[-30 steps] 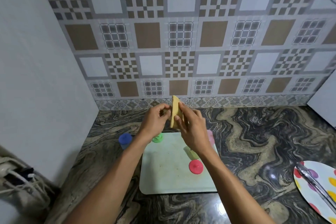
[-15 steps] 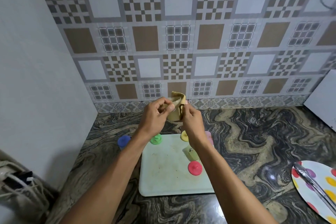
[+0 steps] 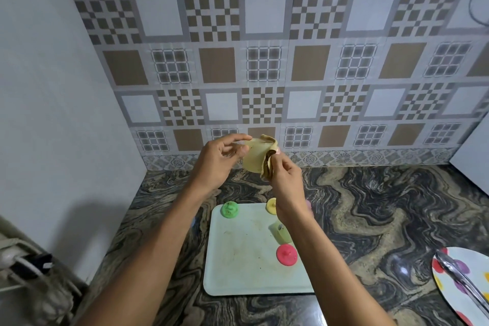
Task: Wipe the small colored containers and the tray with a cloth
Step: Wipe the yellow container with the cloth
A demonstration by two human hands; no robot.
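Marble counter (image 3: 370, 206) carries the pale tray (image 3: 238, 272), set square in front of me so both hands reach it w/o stretching. Above its far end, L hand (image 3: 222, 159) and R hand (image 3: 287, 182) hold the yellow cloth (image 3: 254, 159) up off the work. L pinches the top edge, R grips the bunched, brown-stained side, prob. to turn a clean face out. On the tray wait the red container (image 3: 286, 254), pale-green container (image 3: 281, 231) on its side, green container (image 3: 229, 209) & yellow container (image 3: 271, 205).

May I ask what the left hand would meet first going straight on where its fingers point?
The left hand would meet the yellow cloth, already at its fingertips; past it, probably the right hand, though depth is unclear.
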